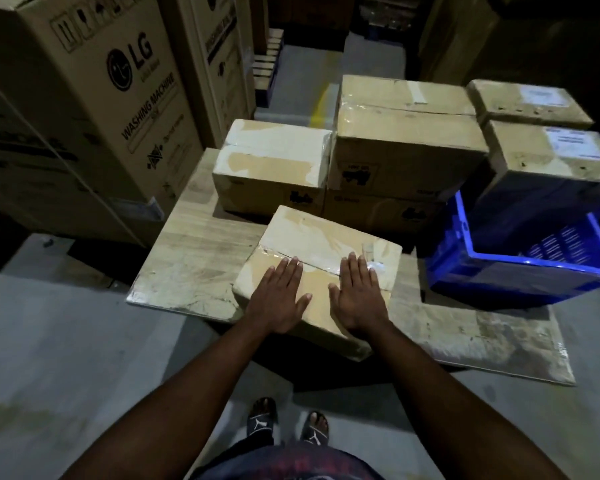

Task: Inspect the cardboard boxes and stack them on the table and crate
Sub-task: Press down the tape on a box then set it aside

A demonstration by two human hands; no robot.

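Forearms reach out to the left hand (279,299) and right hand (357,296), both spread flat on the taped cardboard box (326,237) at the near edge of the counter (187,258), seemingly overhanging it — best pushed squarely inward, pressure even. At left, a tall carton (118,98) reads "LG" and "WASHING MACHINE".

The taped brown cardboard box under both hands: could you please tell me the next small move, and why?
The left hand and right hand lie flat, fingers straight, on top of the taped brown cardboard box, gripping nothing; so probably slide both outward to its side faces for a grip.
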